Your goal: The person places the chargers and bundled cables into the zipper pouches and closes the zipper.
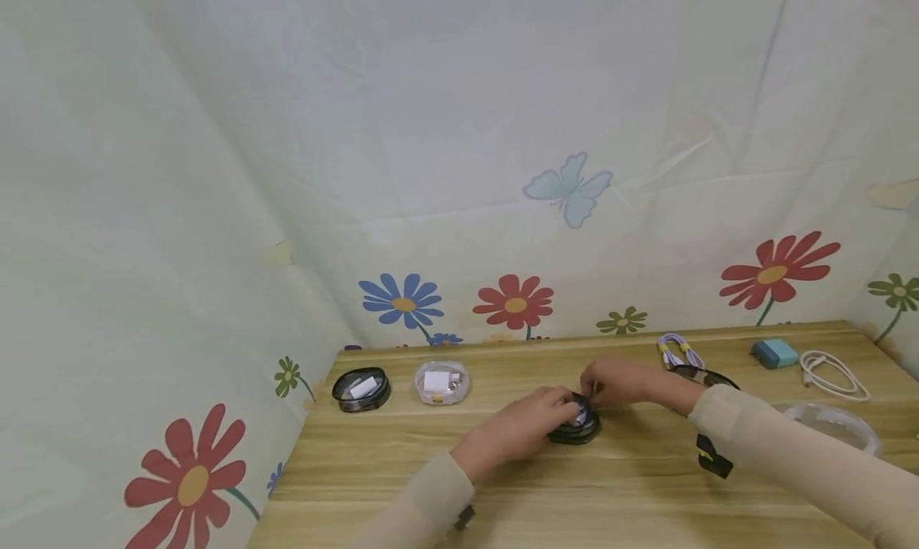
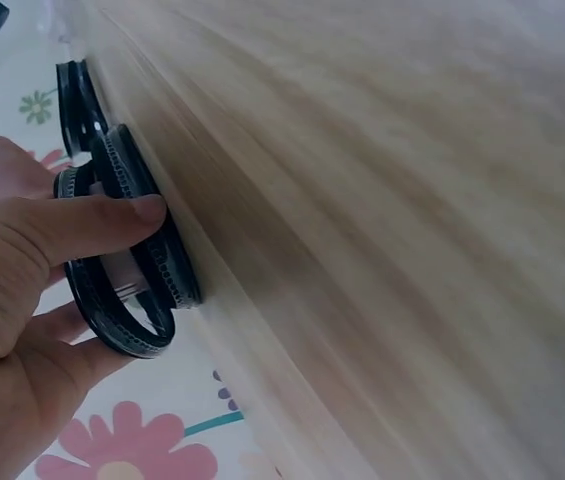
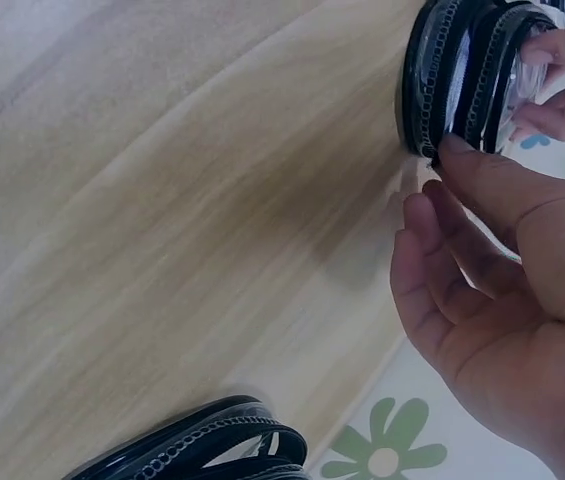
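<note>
A small round zip pouch [image 1: 577, 434] with black trim and clear panels sits on the wooden table between both hands. My left hand [image 1: 513, 429] grips it, thumb across the top edge and fingers around the far side. In the left wrist view, the pouch [image 2: 179, 262] stands with its lid partly raised, and a pale item with metal prongs shows inside. My right hand [image 1: 621, 381] pinches the pouch's zipped edge. Seen from the right wrist, the thumb of this hand [image 3: 522, 270] presses at the zipper's end, the other fingers curled below.
To the left lie a black-trimmed pouch [image 1: 382, 399] and a white-trimmed pouch [image 1: 424, 396], each holding a white charger. On the right are a purple cable [image 1: 675, 348], a blue charger [image 1: 778, 353], a white cable [image 1: 807, 361], another black-trimmed pouch [image 1: 718, 378] and a white-trimmed pouch [image 1: 865, 433].
</note>
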`<action>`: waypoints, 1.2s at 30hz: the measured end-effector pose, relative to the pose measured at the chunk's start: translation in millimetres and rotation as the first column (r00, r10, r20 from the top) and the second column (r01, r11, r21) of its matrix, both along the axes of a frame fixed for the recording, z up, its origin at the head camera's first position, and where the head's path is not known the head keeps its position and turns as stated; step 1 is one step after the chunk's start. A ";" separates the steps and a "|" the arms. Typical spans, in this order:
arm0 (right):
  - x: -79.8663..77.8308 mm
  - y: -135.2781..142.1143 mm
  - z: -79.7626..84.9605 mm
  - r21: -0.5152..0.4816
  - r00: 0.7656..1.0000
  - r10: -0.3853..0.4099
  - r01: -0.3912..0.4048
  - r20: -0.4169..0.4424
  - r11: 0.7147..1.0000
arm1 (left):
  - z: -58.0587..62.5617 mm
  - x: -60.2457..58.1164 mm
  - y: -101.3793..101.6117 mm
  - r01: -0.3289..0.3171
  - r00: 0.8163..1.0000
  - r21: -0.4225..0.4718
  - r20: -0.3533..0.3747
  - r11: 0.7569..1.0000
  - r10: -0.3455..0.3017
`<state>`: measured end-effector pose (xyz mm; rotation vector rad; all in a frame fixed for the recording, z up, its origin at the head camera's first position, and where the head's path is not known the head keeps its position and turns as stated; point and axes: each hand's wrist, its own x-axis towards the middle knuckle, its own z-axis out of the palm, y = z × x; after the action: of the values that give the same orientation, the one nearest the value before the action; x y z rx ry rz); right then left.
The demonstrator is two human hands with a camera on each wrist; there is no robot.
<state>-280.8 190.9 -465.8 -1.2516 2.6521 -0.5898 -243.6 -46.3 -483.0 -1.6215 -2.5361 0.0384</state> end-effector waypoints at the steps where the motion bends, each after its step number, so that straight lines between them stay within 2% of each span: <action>1: 0.0 -0.3 -0.6 0.007 1.000 -0.007 0.007 0.001 1.000 | -0.7 -0.9 -0.9 0.010 1.000 0.013 -0.002 1.000 -0.010; 8: 2.6 -1.3 -10.6 0.084 0.992 0.034 -0.024 -0.118 0.996 | -3.3 -3.8 -4.8 0.057 0.998 0.053 0.008 0.997 -0.057; 13: 7.7 -1.5 -12.3 0.136 0.994 0.009 0.006 -0.108 0.991 | -5.5 -4.7 -6.1 0.051 0.998 0.052 0.043 0.997 -0.053; 16: 7.0 0.5 -13.7 0.166 0.990 0.053 -0.032 -0.129 0.986 | -6.4 -4.9 -8.5 0.046 0.995 0.067 0.081 0.997 -0.051; 20: 4.9 3.3 -15.6 0.149 0.970 0.126 -0.096 -0.206 0.984 | -7.0 -5.1 -11.3 0.040 0.994 0.060 0.103 0.997 -0.046; 27: 3.8 6.0 -16.2 -0.016 0.933 0.109 -0.122 -0.342 0.992 | -4.1 -5.1 -14.5 -0.017 0.989 0.019 0.149 1.000 0.014; 33: 4.7 8.1 -15.3 0.078 0.898 0.168 -0.149 -0.408 0.986 | -0.7 -4.9 -15.0 -0.003 0.989 0.010 0.148 1.000 0.002; 36: 4.2 8.4 -16.1 0.107 0.895 0.183 -0.153 -0.406 0.982 | 0.4 -4.9 -14.5 -0.007 0.988 0.009 0.155 1.000 0.005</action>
<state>-276.6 199.3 -481.9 -1.7291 2.8099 -0.2145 -248.5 -60.8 -482.6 -1.6753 -2.6501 -0.1028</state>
